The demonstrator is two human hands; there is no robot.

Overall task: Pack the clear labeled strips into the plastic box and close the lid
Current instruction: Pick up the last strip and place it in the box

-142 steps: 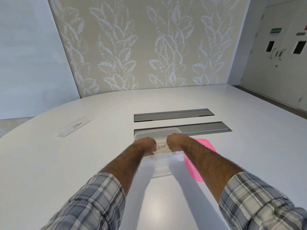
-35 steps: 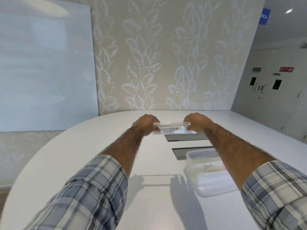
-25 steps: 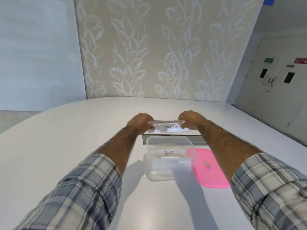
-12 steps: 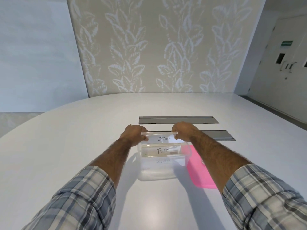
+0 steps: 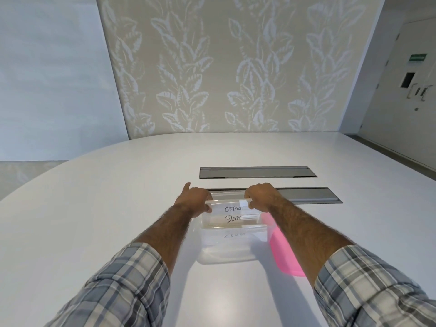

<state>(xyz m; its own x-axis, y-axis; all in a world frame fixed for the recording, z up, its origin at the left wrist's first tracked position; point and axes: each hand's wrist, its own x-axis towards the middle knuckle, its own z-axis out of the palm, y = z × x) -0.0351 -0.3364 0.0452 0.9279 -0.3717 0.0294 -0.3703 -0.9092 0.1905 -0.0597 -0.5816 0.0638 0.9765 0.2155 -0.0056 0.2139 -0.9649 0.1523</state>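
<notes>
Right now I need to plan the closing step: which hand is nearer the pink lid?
Right. The right hand holds the OSTRICH strip just above the pink lid; the left hand is across the box.

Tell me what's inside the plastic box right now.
The plastic box holds a strip marked BEAR and one below it whose writing is blurred. Both hands hold the OSTRICH strip at the rim.
</notes>
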